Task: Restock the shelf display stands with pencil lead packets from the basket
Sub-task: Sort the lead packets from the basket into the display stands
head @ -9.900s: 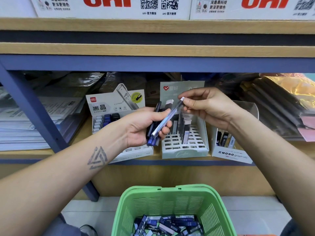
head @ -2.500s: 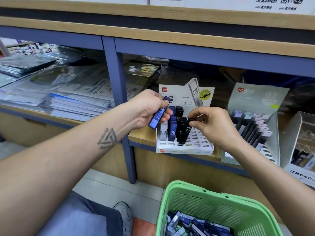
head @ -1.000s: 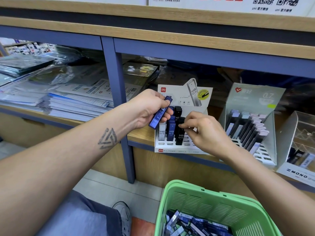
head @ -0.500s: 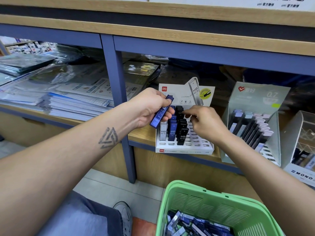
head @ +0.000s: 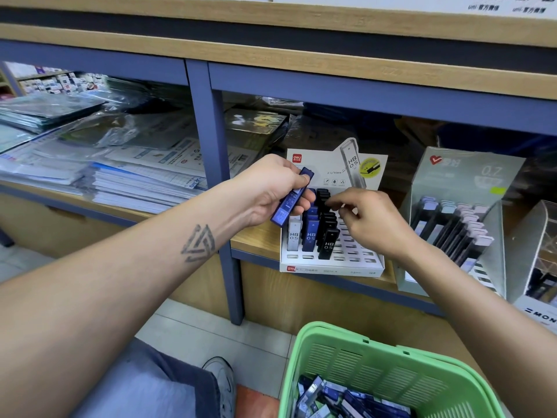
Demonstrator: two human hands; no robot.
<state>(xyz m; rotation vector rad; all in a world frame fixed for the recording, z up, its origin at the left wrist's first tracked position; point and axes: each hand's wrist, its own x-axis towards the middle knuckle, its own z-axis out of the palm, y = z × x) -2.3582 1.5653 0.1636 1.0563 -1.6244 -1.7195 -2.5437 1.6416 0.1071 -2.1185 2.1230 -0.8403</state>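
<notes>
My left hand (head: 271, 191) grips a dark blue lead packet (head: 291, 200) just left of the white HB 0.5 display stand (head: 331, 268) on the shelf. The stand holds a white, a blue and a black column of packets; the black column (head: 327, 239) is the longest. Over the stand's right side hovers my right hand (head: 370, 221), its fingers loosely curled. Its fingertips are beside the rear black packets, and I see nothing between them. The green basket (head: 376, 366) with several loose packets (head: 346, 399) sits below at the lower right.
A grey-green 0.7 display stand (head: 470, 176) with dark packets stands to the right, then a clear Mono stand (head: 539, 315). A blue shelf post (head: 211, 176) rises left of the white stand. Stacked paper packs (head: 135, 182) fill the left bay.
My right hand set a black packet into the front of the black column, reached to the rear packets, then drew slightly back to the right. My left hand stayed put with the blue packet.
</notes>
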